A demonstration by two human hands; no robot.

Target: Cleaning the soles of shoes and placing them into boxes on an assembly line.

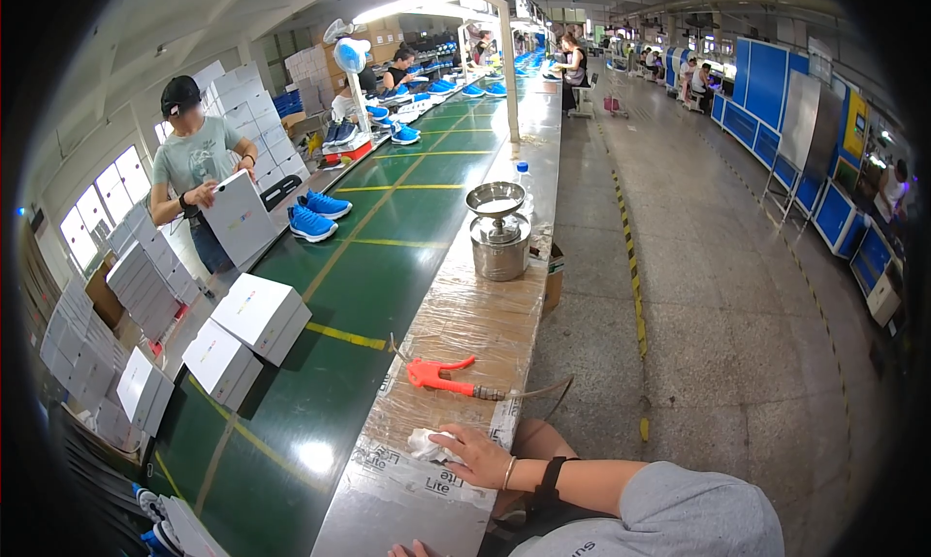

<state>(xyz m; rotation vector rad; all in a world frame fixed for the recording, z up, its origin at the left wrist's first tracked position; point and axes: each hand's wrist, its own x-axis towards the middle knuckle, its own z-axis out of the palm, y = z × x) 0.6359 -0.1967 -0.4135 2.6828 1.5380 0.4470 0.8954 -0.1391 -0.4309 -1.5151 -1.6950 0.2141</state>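
Currently I see R hand [477, 458] w/ fingers closed on a wipe [431, 445], on near part of tabletop [383, 516]. L hand [408, 550] mostly cut off at near edge; can't tell its fingers' state. Orange air gun [428, 376] lies a bit past the wipe, steel pot [500, 256] farther along, green belt [383, 266] to the L.

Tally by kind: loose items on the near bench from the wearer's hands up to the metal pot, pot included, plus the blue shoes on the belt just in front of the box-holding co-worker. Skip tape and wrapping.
Crumpled white wad, at the right hand: 1
Orange-red air gun: 1
Metal pot: 1
Blue shoes: 2
Total: 5
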